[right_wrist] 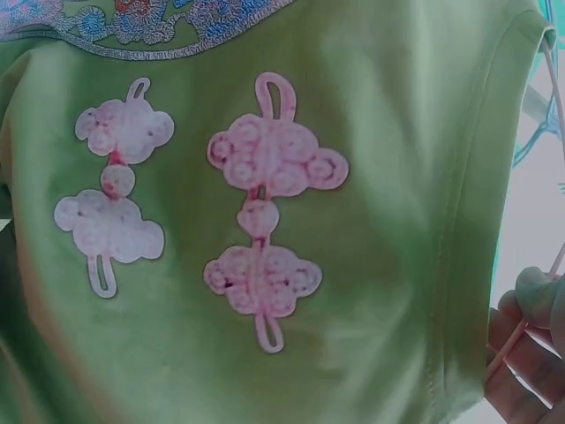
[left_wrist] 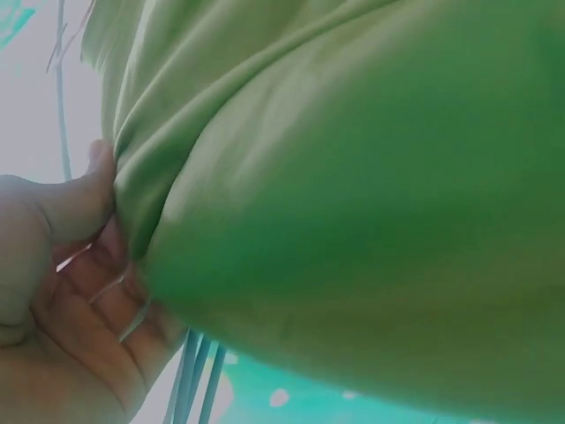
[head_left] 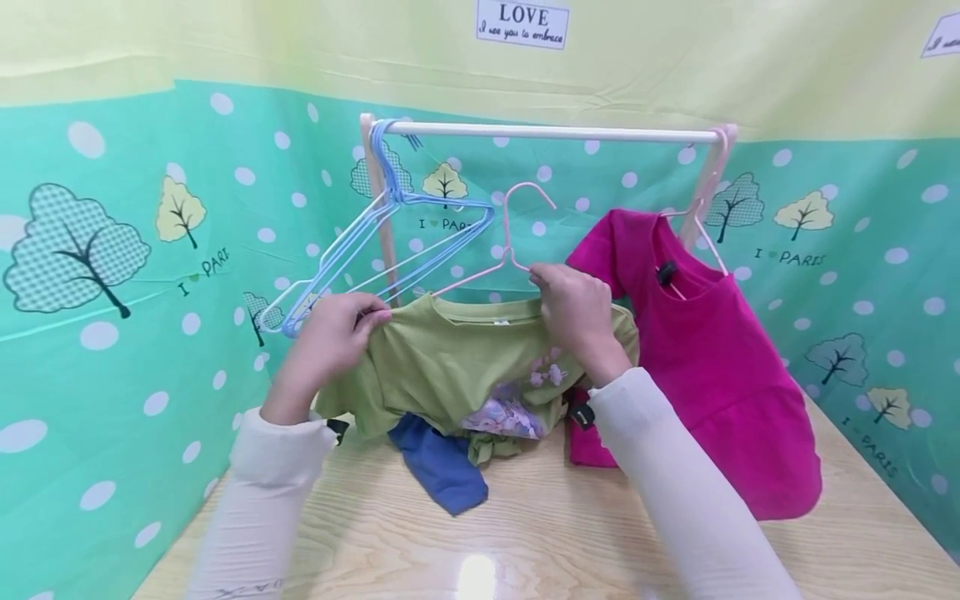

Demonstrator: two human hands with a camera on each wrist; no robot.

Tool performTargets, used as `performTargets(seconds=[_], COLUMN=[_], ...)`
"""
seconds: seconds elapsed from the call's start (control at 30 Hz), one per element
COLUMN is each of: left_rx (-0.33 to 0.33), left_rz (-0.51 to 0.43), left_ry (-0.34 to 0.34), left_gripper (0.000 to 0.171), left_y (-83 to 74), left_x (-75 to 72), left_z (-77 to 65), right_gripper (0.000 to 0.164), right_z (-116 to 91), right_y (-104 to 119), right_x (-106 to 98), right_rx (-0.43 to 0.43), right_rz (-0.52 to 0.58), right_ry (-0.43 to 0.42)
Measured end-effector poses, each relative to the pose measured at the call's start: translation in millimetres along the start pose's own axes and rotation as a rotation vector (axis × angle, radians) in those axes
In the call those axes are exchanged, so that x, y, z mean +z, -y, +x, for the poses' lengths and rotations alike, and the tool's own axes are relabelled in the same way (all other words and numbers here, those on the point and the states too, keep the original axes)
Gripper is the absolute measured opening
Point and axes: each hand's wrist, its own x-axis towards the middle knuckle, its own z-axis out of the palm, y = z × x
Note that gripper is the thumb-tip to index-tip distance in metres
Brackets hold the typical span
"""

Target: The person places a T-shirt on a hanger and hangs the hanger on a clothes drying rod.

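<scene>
A green T-shirt (head_left: 427,367) with a printed front is held up above the table, a pink clothes hanger (head_left: 507,221) partly inside its neckline. My left hand (head_left: 333,337) pinches the shirt at its shoulder on the left; the left wrist view shows the thumb and fingers of that hand (left_wrist: 75,274) on the green cloth. With my right hand (head_left: 577,312) I grip the hanger's right arm close to the neck opening. Pink wire runs between the thumb and fingers of that hand (right_wrist: 534,327) in the right wrist view. Cloth hides the hanger's lower part.
Several blue and white hangers (head_left: 442,200) hang at the left end of a white rail (head_left: 555,130). A magenta garment (head_left: 720,358) hangs on a pink hanger at the right end. Blue cloth (head_left: 442,467) lies on the wooden table (head_left: 360,542) below the shirt.
</scene>
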Motion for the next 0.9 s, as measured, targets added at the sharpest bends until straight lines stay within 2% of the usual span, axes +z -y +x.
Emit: performTargets(seconds=[0.13,0.3,0.43,0.53,0.63,0.77,0.9], left_rx=[-0.008,-0.006,0.009,0.062,0.1,0.075,0.043], left_rz=[-0.01,0.048,0.085,0.062,0.031,0.017,0.034], left_ry=[0.035,0.042,0.022,-0.015,-0.056,-0.071,-0.045], left_gripper=[0.013,0.013,0.02,0.027,0.024,0.014,0.011], left_y=[1.1,-5.4,-15.1,-22.5,-27.5,-28.1,-25.1], left_x=[-9.8,-15.3,-10.1,-2.1,6.3,10.6,8.4], left_z=[-0.3,2.1,6.2,10.5,14.3,16.4,16.2], right_gripper=[0.011,0.01,0.009,0.009,0.009,0.008,0.008], right_z=[1.7,4.3,5.8,6.6,6.8,6.0,3.7], right_y=[-3.2,-3.2,0.4,3.8,5.5,4.1,1.4], right_x=[-2.7,-5.4,-5.6,-5.8,-6.5,-7.5,-7.6], right_rx=[0.016,0.017,0.022,0.028,0.025,0.024,0.038], right_rz=[0.012,0.03,0.015,0.004,-0.001,0.009,0.031], right_ry=[0.001,-0.004,0.013,0.025,0.018,-0.002,-0.006])
